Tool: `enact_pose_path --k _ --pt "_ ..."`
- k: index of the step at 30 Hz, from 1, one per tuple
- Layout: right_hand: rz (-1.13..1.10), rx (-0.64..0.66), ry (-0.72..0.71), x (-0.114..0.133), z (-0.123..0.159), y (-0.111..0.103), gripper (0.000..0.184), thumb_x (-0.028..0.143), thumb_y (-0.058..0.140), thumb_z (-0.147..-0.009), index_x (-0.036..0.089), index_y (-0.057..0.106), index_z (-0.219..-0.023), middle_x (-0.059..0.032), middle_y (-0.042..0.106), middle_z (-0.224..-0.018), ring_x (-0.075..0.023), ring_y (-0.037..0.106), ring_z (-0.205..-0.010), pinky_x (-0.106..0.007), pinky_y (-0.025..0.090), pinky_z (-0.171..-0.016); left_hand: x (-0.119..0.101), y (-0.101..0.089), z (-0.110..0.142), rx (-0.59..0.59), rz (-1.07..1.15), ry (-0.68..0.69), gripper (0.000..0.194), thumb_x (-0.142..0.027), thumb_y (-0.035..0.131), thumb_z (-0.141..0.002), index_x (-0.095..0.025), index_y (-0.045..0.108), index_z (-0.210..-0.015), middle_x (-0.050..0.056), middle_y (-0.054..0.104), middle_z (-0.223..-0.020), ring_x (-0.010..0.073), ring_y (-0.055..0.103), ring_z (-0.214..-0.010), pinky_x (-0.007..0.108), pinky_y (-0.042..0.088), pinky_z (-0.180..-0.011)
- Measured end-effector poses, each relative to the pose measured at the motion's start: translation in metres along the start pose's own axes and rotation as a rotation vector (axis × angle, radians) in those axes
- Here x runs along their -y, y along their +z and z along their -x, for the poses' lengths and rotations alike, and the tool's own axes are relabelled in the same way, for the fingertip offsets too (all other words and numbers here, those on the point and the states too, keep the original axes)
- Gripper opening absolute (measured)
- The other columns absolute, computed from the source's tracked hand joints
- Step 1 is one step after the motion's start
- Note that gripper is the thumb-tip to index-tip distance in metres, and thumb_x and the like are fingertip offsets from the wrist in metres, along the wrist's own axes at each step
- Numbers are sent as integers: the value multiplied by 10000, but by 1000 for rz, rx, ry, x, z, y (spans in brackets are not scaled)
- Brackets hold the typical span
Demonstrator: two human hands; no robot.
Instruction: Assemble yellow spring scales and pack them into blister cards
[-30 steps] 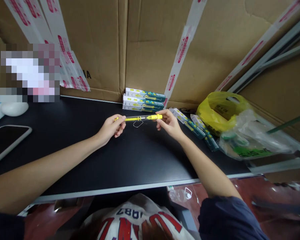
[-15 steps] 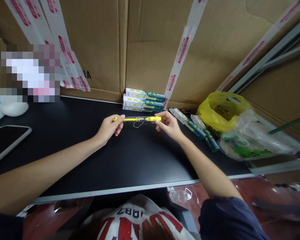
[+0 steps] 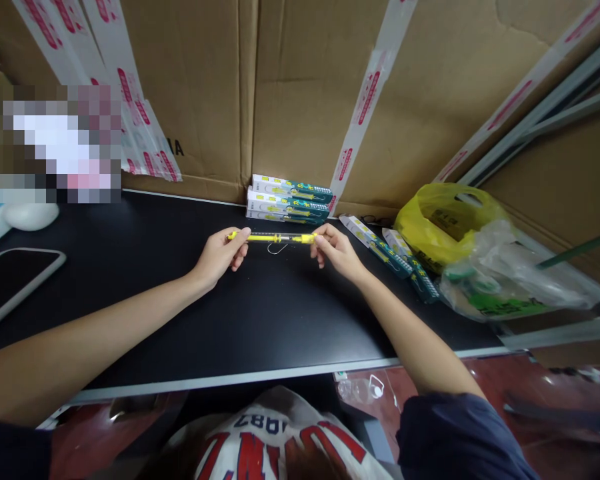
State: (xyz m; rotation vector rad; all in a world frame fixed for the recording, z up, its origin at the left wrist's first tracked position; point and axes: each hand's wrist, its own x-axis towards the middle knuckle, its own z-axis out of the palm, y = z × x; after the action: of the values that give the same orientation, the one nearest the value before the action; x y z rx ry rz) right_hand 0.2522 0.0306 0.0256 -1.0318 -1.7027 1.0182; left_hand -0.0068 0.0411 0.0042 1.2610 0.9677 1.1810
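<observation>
Between my two hands, level above the black table, is a yellow spring scale [image 3: 267,238] with a clear tube. My left hand [image 3: 223,253] is closed on its left end, thumb on top. Thumb and fingers of my right hand [image 3: 337,250] pinch the yellow piece at its right end and partly cover it. A bent wire hook [image 3: 277,249] shows just below the tube; whether it is joined to the scale I cannot tell. Behind my hands, several printed boxes [image 3: 289,208] picturing a yellow scale with a hook are stacked.
Two more such boxes, a nearer one [image 3: 410,265] and one beside it [image 3: 375,245], lie at the right. Next to them are a yellow plastic bag [image 3: 425,223] and a clear bag [image 3: 525,273]. A phone-like device [image 3: 20,283] is at the left. Large cardboard [image 3: 305,120] stands behind.
My right fingers have shifted on the yellow end piece and now cover more of its tip. My left hand keeps its hold, nearly still.
</observation>
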Motion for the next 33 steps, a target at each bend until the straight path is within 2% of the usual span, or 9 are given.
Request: enact_pose_path --k 6,12,17,21,29,33 --pt "91 -1 102 2 1 1 429 604 450 -886 196 431 -753 46 540 -559 -52 418 -405 -133 323 -327 -1 2 2 38 -21 -35 366 -453 598 -826 -166 478 -633 -46 478 -531 34 408 -362 150 315 -324" --pt "141 -16 134 2 1 1 527 659 409 -875 177 468 -670 27 513 -528 -50 401 -396 -143 320 -330 1 2 2 62 -42 -19 340 -436 602 -824 -168 477 -655 -46 491 -554 37 414 -370 151 325 -326" --pt "153 -39 237 -1 0 0 628 709 393 -847 157 488 -562 6 496 -467 -47 385 -357 -156 287 -312 2 1 2 77 -72 25 322 -441 641 -790 -167 506 -687 -48 495 -562 39 416 -372 154 334 -325" --pt "133 -50 278 0 0 1 622 716 410 -834 161 474 -560 5 502 -461 -43 376 -341 -149 260 -297 2 1 3 87 -81 37 333 -450 643 -788 -168 504 -676 -46 496 -556 39 418 -370 154 337 -326" --pt "114 -12 194 5 1 6 518 635 442 -868 179 461 -623 32 499 -484 -44 375 -353 -144 261 -298 6 1 1 90 -76 24 356 -460 615 -813 -171 482 -652 -46 497 -547 39 423 -361 156 339 -320" --pt "85 -30 173 3 0 4 441 592 483 -866 182 472 -705 36 528 -565 -40 394 -378 -140 262 -302 2 3 2 34 -41 -11 330 -449 609 -820 -165 494 -697 -33 548 -569 35 415 -342 160 323 -312"
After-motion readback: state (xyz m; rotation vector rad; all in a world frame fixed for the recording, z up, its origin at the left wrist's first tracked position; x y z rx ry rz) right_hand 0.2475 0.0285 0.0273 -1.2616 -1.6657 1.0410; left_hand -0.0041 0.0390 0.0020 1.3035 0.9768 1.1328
